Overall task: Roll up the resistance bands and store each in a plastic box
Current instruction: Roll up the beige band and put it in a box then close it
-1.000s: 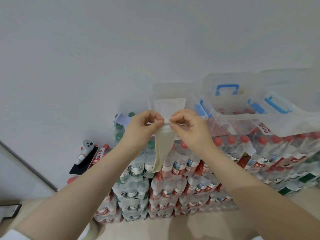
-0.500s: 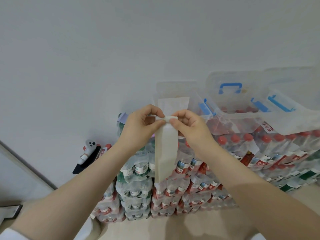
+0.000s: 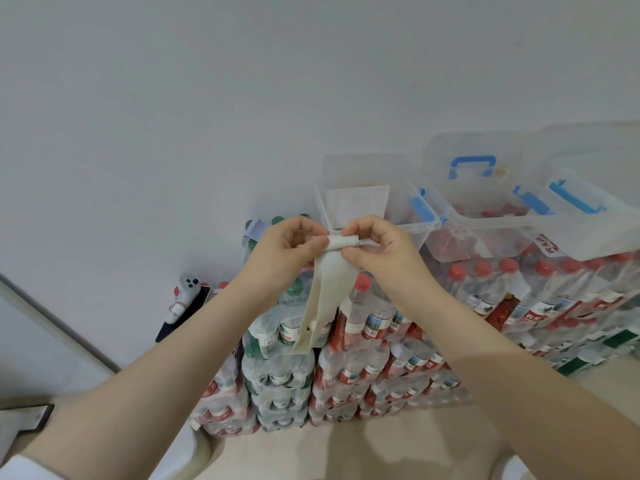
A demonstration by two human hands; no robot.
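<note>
A person's left hand point(image 3: 282, 252) and right hand point(image 3: 375, 252) are raised side by side in front of a pale wall, both pinching a cream resistance band point(image 3: 327, 285) whose top end is wound into a small tight roll between the fingertips, while its loose tail hangs down and twists over stacked shrink-wrapped packs of bottled water point(image 3: 349, 362). Just behind the hands, on top of the packs, stands a clear plastic box point(image 3: 398, 202) with blue latches, its lid up against the wall; a larger clear box point(image 3: 540, 233) with a blue handle sits beside it to the right. At left, a white handheld controller point(image 3: 183, 296) rests on a dark flat device near the wall.
</note>
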